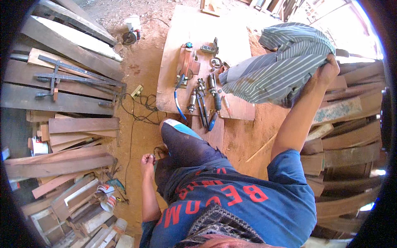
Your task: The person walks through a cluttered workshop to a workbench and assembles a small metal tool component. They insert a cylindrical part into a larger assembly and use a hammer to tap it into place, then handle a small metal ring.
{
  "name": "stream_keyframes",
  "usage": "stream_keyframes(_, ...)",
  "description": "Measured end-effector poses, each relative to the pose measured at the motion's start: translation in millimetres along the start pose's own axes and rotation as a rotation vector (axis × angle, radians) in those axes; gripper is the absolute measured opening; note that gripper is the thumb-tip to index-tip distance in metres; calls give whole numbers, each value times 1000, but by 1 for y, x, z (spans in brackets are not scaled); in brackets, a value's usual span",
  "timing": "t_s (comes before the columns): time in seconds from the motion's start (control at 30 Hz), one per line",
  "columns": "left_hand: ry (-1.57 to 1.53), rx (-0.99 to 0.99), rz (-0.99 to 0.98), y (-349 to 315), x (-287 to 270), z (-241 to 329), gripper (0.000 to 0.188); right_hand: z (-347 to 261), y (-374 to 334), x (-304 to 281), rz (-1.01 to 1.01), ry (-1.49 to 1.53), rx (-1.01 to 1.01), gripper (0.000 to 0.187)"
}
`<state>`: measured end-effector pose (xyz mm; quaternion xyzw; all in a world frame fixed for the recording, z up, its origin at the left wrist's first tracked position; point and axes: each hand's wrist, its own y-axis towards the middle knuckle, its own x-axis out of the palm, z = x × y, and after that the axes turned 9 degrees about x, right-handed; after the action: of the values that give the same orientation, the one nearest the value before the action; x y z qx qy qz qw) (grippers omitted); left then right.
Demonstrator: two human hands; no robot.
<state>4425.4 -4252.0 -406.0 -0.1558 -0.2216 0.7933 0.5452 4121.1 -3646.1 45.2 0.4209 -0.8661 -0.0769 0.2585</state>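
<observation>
Out to the right, my right hand (328, 71) grips a bunched grey cloth with white stripes (285, 72), which hangs over the right side of a low wooden board (229, 31). My left hand (148, 161) is beside my left thigh with its fingers curled; whether anything is in them I cannot make out. On the board, left of the cloth, stands a reddish-brown power tool (187, 62) with a blue knob. In front of it lie pliers-like tools (201, 103), a black and silver tool (216, 97) and a thin pointed tool (227, 106). A metal block (211, 47) sits farther back.
Planks (58, 95) are piled along the left, with a bar clamp (56, 76) on top. A dark cable (142, 109) coils on the dirt floor near a white socket block (137, 91). More timber (347, 136) is stacked at the right. A grinder-like tool (131, 37) lies at the far left.
</observation>
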Motion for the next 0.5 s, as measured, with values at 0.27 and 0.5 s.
stream_keyframes(0.27, -157, -277, 86, -75, 38, 6, 10, 83, 50, -3, -95, 219, 182, 31)
stream_keyframes(0.5, -288, -308, 143, -86, 38, -24, 12, 184, 129, 7, 139, 161, 209, 24)
